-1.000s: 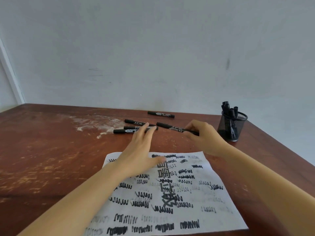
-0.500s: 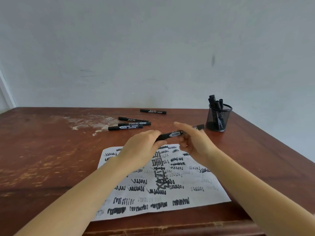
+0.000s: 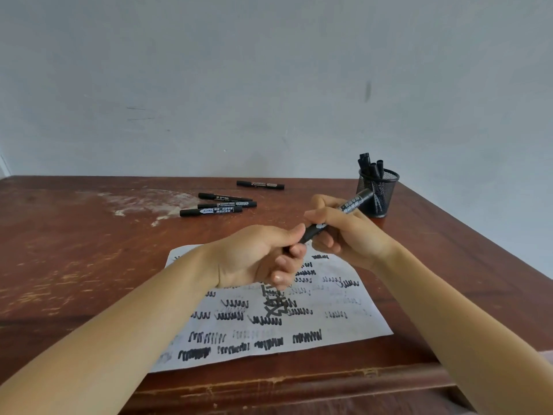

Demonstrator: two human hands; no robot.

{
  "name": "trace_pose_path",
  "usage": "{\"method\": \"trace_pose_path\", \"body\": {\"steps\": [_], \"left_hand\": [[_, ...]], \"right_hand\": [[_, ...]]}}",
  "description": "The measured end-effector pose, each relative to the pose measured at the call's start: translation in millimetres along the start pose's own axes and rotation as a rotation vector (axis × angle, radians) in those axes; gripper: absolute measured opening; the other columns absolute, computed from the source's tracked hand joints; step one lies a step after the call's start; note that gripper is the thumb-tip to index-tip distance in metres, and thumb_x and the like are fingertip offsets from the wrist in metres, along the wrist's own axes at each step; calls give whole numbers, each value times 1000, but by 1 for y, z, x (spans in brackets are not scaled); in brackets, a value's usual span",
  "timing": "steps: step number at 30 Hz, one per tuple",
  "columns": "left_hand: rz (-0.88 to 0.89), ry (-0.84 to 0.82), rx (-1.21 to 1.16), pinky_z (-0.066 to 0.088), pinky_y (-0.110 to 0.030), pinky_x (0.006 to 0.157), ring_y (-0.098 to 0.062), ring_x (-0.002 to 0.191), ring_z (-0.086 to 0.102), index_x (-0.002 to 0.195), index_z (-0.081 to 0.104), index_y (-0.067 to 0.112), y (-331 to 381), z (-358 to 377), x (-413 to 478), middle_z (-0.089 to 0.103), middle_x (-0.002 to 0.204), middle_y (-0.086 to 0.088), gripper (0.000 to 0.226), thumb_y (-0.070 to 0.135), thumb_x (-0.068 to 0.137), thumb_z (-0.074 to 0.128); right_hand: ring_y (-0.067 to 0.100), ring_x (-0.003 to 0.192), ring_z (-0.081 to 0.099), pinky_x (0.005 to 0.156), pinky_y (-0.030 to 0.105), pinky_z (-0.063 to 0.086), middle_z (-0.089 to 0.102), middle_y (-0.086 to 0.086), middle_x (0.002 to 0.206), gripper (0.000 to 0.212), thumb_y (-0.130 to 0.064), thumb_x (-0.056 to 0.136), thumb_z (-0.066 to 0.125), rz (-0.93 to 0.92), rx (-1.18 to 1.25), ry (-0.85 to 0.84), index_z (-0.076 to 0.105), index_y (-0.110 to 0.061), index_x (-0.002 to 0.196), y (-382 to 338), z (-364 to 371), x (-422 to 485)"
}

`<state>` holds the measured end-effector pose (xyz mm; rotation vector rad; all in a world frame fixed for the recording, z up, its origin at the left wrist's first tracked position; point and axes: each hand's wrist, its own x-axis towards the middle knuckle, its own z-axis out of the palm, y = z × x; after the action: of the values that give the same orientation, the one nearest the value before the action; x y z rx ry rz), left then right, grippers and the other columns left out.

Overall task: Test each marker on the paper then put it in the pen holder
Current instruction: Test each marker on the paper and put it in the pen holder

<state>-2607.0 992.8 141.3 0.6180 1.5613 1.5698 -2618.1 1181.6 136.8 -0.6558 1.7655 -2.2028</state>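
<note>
A black marker [image 3: 350, 205] hangs slanted above the top edge of the scribbled white paper [image 3: 344, 327]. My right hand [image 3: 344, 232] grips its barrel, and my left hand [image 3: 263, 256] pinches its lower, cap end between thumb and fingers. A black mesh pen holder [image 3: 386, 187] with several markers stands at the back right, just behind the held marker's upper end. Three loose markers [image 3: 211, 211] lie side by side behind the paper. One more marker [image 3: 260, 184] lies farther back, near the wall.
The brown wooden table [image 3: 59, 250] has a pale scuffed patch [image 3: 140, 202] at the back left. Its front edge [image 3: 299, 384] runs just below the paper. A grey wall stands right behind the table.
My right hand lifted the marker off the table and brought it back over the paper. My left hand left the paper and took hold of the marker's lower end.
</note>
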Motion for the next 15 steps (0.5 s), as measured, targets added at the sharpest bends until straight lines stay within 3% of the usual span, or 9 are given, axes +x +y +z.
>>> {"method": "trace_pose_path", "body": {"steps": [2,5,7,10,12,15], "left_hand": [[2,-30,-86,29,-23,53,-10,47,33,70,40,17,1,3,3,28,57,5,36,41,95,36],[-6,67,131,31,-22,53,-12,48,34,71,39,15,4,10,8,29,57,4,38,42,97,34],[27,193,490,34,-24,57,-13,49,36,71,37,14,3,17,8,32,56,4,42,43,100,29],[74,398,1175,36,-28,57,-13,51,36,68,37,13,-8,17,1,38,57,2,45,45,99,26],[115,500,1258,33,-27,53,-13,50,35,68,39,16,-15,11,-4,41,58,2,43,46,98,27],[88,564,1254,32,-25,50,-12,50,39,73,40,19,-17,-5,7,47,64,2,38,48,96,32]], "right_hand": [[13,33,31,39,25,15,40,5,41,36,-3,84,52,-33,15,-14,39,-14,52,-4,-4,1],[10,32,28,39,24,12,36,1,40,41,1,83,51,-19,10,57,35,-16,49,1,-6,-1],[8,31,24,36,20,12,32,-2,40,47,4,85,48,26,25,191,35,-19,46,6,-8,0],[8,28,20,32,15,12,29,-4,38,40,-2,86,46,52,197,552,34,-18,51,6,-36,2],[9,28,22,31,16,15,32,-2,38,32,-5,86,48,15,202,713,36,-14,58,2,-54,2],[12,32,35,33,18,28,46,2,45,25,-13,89,60,42,-138,764,50,-11,67,6,-54,7]]}}
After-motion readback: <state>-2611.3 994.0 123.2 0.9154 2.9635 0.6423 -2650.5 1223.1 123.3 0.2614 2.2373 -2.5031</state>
